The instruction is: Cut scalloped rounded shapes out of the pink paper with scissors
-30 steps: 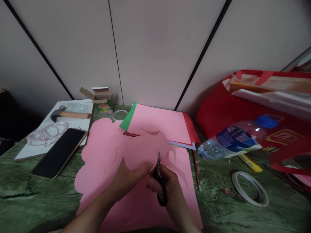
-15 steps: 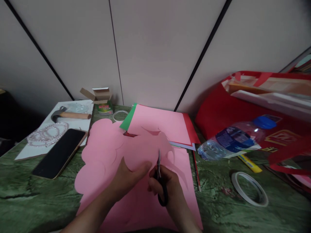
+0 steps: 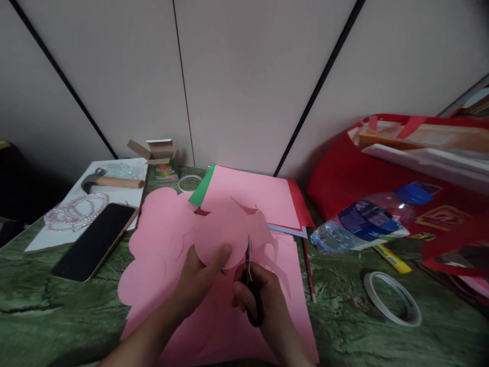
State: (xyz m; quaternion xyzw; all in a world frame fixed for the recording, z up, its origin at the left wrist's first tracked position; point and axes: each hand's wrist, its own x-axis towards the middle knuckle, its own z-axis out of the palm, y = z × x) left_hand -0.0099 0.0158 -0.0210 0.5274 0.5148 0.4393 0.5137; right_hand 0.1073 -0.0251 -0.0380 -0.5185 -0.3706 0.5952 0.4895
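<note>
My left hand (image 3: 202, 275) pinches a piece of pink paper (image 3: 221, 234) with a rounded edge, thumb on top and fingers underneath. In my right hand (image 3: 263, 290) is a pair of scissors (image 3: 255, 300) with black handles, its blades pointing away from me at the right edge of that paper. A curled offcut hangs off the piece's right side. Below both hands lie large pink sheets (image 3: 229, 326). Several round pink cutouts (image 3: 162, 219) overlap on the left of these sheets.
To the left are a phone (image 3: 95, 242), a claw hammer (image 3: 112, 181), beaded strings (image 3: 76, 211) and a small open box (image 3: 164, 165). Coloured sheets (image 3: 254, 193) lie behind. On the right are a plastic bottle (image 3: 369, 219), a tape roll (image 3: 393, 298), a pencil (image 3: 308, 270) and a red bag (image 3: 336, 168).
The pink piece has turned a little in my left hand, and my left thumb has shifted up and left onto it. The scissors stay in nearly the same place.
</note>
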